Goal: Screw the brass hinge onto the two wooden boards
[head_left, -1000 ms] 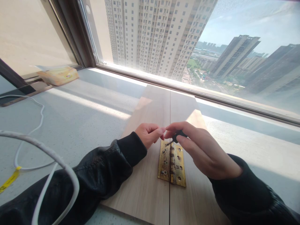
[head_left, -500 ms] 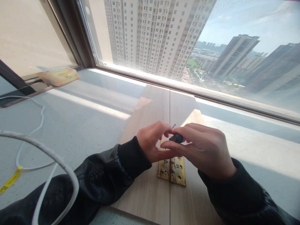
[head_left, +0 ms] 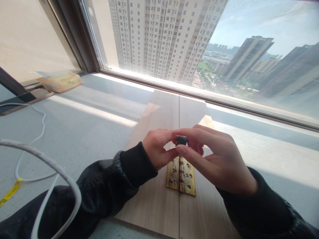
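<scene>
A small, dark, rounded piece like a short black handle (head_left: 181, 141) is held up between my two hands. My right hand (head_left: 211, 149) pinches it with thumb and index finger, the other fingers curled behind. On its left side, the fingertips of my left hand (head_left: 160, 146) close against it; what lies behind them is hidden. Just below my hands lies a worn brass hinge (head_left: 187, 181), opened flat across the seam between two wooden boards (head_left: 159, 205). Holes show in both leaves, and dark marks sit at some holes on the left leaf. My hands cover its far end.
The boards rest on a pale speckled sill (head_left: 107, 122) against a window frame (head_left: 139, 81). A white cable (head_left: 59, 167) with a yellow tag (head_left: 11, 192) loops at left. A tissue pack (head_left: 59, 82) and a phone-like dark slab (head_left: 17, 99) lie at the far left.
The black handle has turned and shifted slightly left and up in my fingers. A thin metal tip that showed above it is now hidden. More of the hinge shows.
</scene>
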The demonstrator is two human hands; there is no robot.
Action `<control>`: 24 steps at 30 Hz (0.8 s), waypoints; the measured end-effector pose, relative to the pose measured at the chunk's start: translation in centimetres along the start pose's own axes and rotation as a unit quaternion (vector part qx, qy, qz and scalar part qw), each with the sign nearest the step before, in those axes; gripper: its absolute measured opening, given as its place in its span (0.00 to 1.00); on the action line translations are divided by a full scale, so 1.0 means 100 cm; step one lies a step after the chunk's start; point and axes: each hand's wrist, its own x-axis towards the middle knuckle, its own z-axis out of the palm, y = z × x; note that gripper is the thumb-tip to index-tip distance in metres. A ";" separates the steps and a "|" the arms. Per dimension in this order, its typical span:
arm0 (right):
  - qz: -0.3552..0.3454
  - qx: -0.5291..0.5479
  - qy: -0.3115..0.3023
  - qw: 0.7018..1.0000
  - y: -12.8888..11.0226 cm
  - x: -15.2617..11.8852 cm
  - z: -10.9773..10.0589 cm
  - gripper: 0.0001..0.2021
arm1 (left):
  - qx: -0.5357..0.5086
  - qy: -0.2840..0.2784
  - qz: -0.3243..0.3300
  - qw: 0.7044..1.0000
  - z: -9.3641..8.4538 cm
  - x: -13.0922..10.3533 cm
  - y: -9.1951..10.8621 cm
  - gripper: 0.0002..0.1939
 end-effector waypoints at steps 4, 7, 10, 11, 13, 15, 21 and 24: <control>-0.011 0.025 -0.040 0.999 0.001 0.001 -0.001 0.12 | -0.108 -0.052 -0.019 0.993 -0.005 0.004 -0.005 0.07; 0.010 0.018 -0.032 0.999 0.005 0.000 -0.001 0.09 | -0.109 -0.064 -0.043 0.991 -0.007 0.007 -0.005 0.09; 0.041 0.003 -0.007 0.999 0.008 -0.003 -0.001 0.05 | -0.013 -0.002 -0.060 0.998 -0.007 0.008 -0.002 0.15; 0.048 0.003 0.000 0.999 0.009 -0.003 -0.001 0.05 | 0.011 0.014 -0.057 0.998 -0.006 0.008 -0.001 0.16; 0.052 0.007 0.003 0.999 0.009 -0.004 0.001 0.08 | 0.033 0.027 -0.043 0.998 -0.003 0.007 0.001 0.14; 0.055 0.007 0.010 0.998 0.008 -0.003 0.004 0.10 | 0.037 0.035 -0.038 0.998 -0.001 0.005 0.002 0.11; 0.064 0.067 -0.038 0.995 0.006 0.000 -0.001 0.08 | -0.026 -0.005 -0.036 0.999 -0.001 0.003 0.000 0.07; 0.060 0.073 -0.066 0.993 0.009 0.001 -0.009 0.09 | -0.067 -0.023 -0.045 0.997 0.000 0.003 -0.002 0.08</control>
